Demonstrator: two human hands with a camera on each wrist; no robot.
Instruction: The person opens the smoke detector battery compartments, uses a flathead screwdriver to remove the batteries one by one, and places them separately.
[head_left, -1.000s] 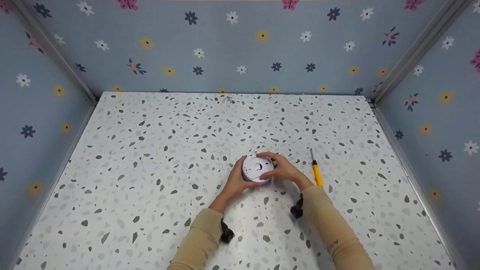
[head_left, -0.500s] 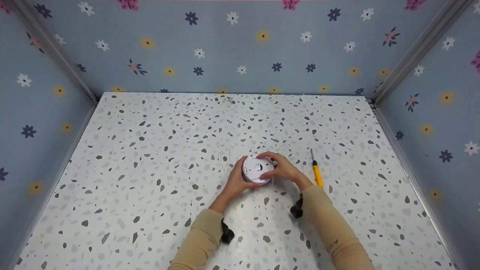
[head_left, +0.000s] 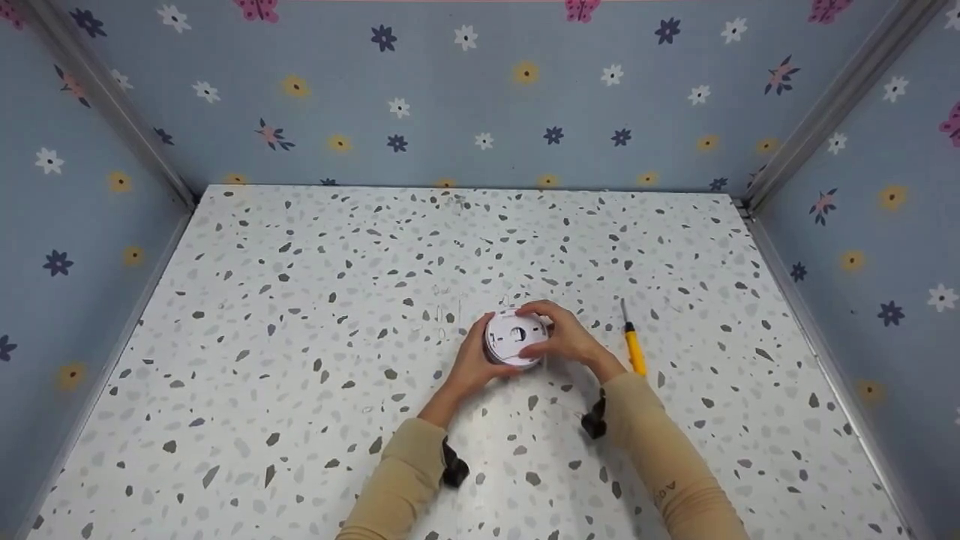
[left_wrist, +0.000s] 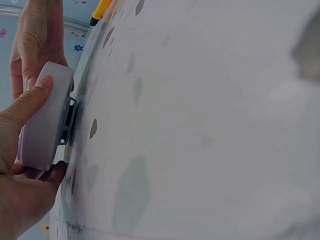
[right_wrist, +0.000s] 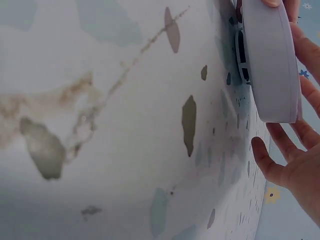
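Note:
A round white smoke detector (head_left: 508, 342) stands low over the speckled table, its slotted flat plate facing up. Its dark vented part points down at the tabletop, as the left wrist view shows on the detector body (left_wrist: 47, 120). My left hand (head_left: 474, 361) grips the body from the left, thumb on the near side and fingers round the far side. From the right, my right hand (head_left: 570, 337) holds the plate's rim between thumb and fingers. In the right wrist view, fingers of the right hand (right_wrist: 305, 155) spread beside the white casing (right_wrist: 274, 65).
A screwdriver (head_left: 634, 349) with a yellow and black handle lies right of the right hand, its shaft pointing away. Flower-patterned walls (head_left: 480, 90) enclose the speckled table (head_left: 300, 390) at the back and both sides.
The slotted plate has turned slightly clockwise under the right hand, whose fingers have shifted a little. The left hand and the screwdriver stay in place.

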